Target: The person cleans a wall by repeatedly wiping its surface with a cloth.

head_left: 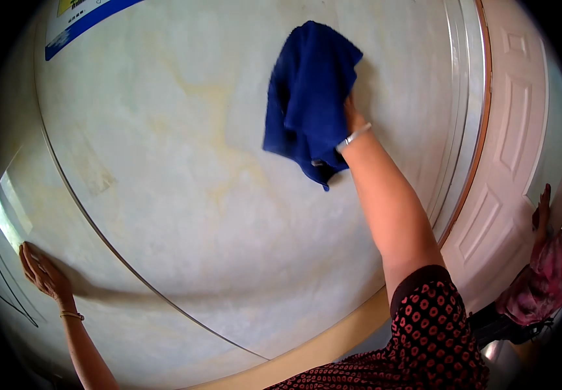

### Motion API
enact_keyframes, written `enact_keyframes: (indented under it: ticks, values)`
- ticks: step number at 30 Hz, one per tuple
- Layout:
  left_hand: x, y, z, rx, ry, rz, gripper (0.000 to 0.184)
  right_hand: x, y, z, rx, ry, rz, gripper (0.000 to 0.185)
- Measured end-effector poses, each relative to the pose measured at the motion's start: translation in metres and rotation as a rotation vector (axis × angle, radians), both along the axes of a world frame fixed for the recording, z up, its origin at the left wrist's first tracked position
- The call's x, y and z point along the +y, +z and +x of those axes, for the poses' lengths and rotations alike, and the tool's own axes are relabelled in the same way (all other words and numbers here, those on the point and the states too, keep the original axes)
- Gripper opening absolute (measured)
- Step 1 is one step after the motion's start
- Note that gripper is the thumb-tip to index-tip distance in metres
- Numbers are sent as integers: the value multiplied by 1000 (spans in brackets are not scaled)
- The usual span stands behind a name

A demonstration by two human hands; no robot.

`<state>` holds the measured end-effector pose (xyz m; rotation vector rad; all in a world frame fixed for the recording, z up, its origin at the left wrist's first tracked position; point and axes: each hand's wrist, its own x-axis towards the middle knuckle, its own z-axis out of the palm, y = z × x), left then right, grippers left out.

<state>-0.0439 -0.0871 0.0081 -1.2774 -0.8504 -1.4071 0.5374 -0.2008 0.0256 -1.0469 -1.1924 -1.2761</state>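
Note:
A dark blue cloth (310, 97) hangs in loose folds against a pale, marbled wall panel (183, 169). My right hand (354, 117) is at the cloth's right edge, mostly covered by it, holding it up to the wall; the fingers are hidden. A silvery bracelet circles that wrist. Far to the left, my left hand (45, 274) lies flat on the wall with its fingers stretched out and nothing in it. A thin bracelet is on the left wrist.
A poster (92, 26) with a blue border is at the top left. A dark seam (108, 240) runs down the wall. A black cord (9, 296) hangs at the far left. On the right, a person (541, 279) stands beside a pale panelled door (512, 123).

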Motion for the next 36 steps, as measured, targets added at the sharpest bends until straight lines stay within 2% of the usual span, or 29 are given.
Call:
enact_keyframes:
  ticks: [2,6,8,11,12,16,18,19,21,23,24,25,28,30,33,35,36]
  values:
    - [-2,-2,1,-11,-2,-8,36,13,-2,5,31,16,30,49]
    - [-6,0,6,-30,-36,7,36,-36,-35,-33,-29,96,19,51]
    - [-4,1,6,-36,-38,8,36,-28,-50,-14,-16,-15,-216,51]
    - [-4,0,6,-28,-5,7,36,-24,-40,-21,5,-127,-244,50]
    - [-5,-1,7,-21,-12,10,36,-21,-45,-19,146,159,-324,52]
    - [-3,1,4,-23,2,18,36,-15,-61,-22,109,184,-175,53]
    - [-2,2,4,-16,-7,11,36,-15,-68,-24,180,419,-247,55]
    - [-3,0,4,-20,-14,5,36,-15,-66,-25,178,420,-250,55]
    - [-6,-3,6,-41,-19,-4,36,-19,-53,-26,28,79,-206,57]
    - [-5,-1,8,-48,-33,-8,36,-31,-21,-39,41,82,-147,60]
    - [-4,-2,5,-33,-17,-5,36,-16,-12,-28,-10,-104,-131,60]
    - [-2,0,4,-25,-1,1,36,-11,2,-23,-62,-82,-62,58]
    - [-4,-1,6,3,-19,5,36,-5,-11,-24,-82,29,-30,55]
    - [-9,1,9,6,-30,10,36,0,-41,-23,66,127,-211,52]
    - [-3,-4,8,-17,-51,14,36,-9,-49,-25,182,462,-229,53]
    - [0,2,4,-13,-57,11,35,-35,-16,-43,179,77,-168,57]
    - [0,2,5,-18,-68,12,35,-37,-4,-40,144,-26,-104,60]
